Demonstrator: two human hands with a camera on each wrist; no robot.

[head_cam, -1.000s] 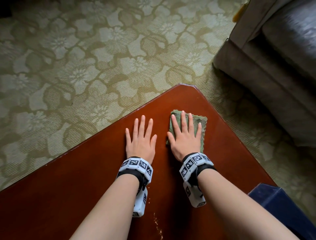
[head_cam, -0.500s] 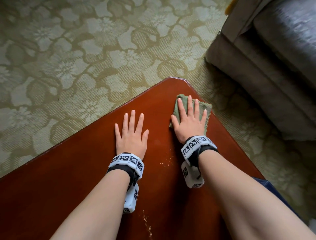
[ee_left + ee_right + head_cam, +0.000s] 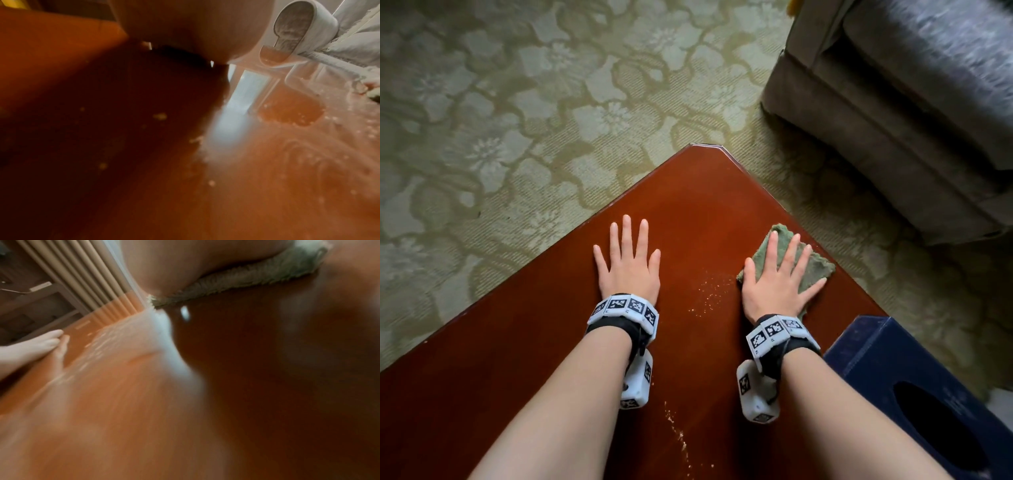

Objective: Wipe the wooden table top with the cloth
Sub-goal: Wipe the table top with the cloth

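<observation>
**Entry: cloth at the table's right edge, crumbs alongside**

Moved: the cloth (image 3: 812, 263) and right hand (image 3: 779, 281) have slid from the middle of the table (image 3: 517, 359) to its right edge, below the far corner; left hand (image 3: 627, 265) much as before.

Right hand: fingers straight, spread, pressing the cloth flat.
Left hand: fingers straight, slightly spread, flat on bare wood.
Crumbs (image 3: 709, 294): scattered between the hands; a second trail (image 3: 678, 435) nearer the body.

Risks, judged: another outward stroke could carry the cloth's overhanging corner and any crumbs off onto the carpet (image 3: 517, 102). Flat-palm pressure without a grip may let the cloth bunch. The blue box (image 3: 928, 394) crowds the return stroke.
</observation>
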